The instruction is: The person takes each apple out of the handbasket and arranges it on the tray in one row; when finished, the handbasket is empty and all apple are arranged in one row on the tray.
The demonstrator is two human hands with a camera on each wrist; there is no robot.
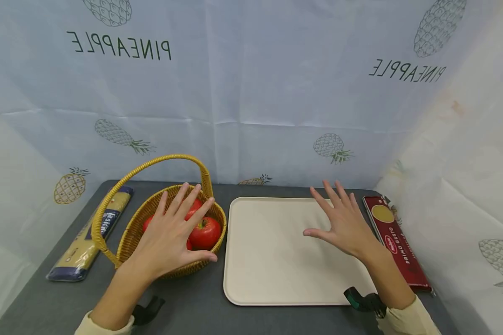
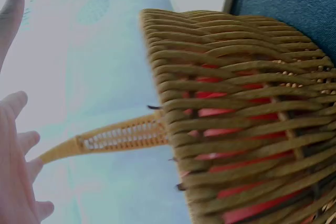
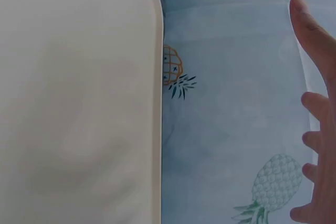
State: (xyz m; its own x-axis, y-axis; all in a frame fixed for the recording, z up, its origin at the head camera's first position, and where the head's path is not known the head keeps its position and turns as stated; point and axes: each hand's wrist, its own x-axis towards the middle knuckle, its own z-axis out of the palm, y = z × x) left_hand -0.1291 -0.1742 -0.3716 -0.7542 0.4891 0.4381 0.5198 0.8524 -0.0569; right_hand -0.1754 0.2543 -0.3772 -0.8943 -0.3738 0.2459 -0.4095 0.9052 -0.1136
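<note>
A person's two bare hands spread over a dark table [image 1: 193, 307], the left hand [image 1: 167, 237] above a woven basket [image 1: 132, 235] and the right hand [image 1: 345, 228] above the right half of a cream tray [image 1: 268, 251]. All fingers are extended and apart, and neither hand holds anything; whether the left one brushes the basket cannot be told. The likeliest mishap is a snag: the tall handle [image 1: 207, 184] arches over the opening, and a wrist or sleeve catching it could tip the basket. The round red fruit [image 1: 206, 233], smooth-looking, could slip from a loose pinch and, landing on the tray, roll past its low rim. The basket stands toward the table's far left corner, just beside the tray's left edge, with several pieces of that fruit inside, red showing through the weave in the left wrist view; the hand hides some. The tray carries nothing that shows. A yellow-and-blue packet [image 1: 79, 253] lies along the table's left edge, a red packet [image 1: 396, 242] along its right.
</note>
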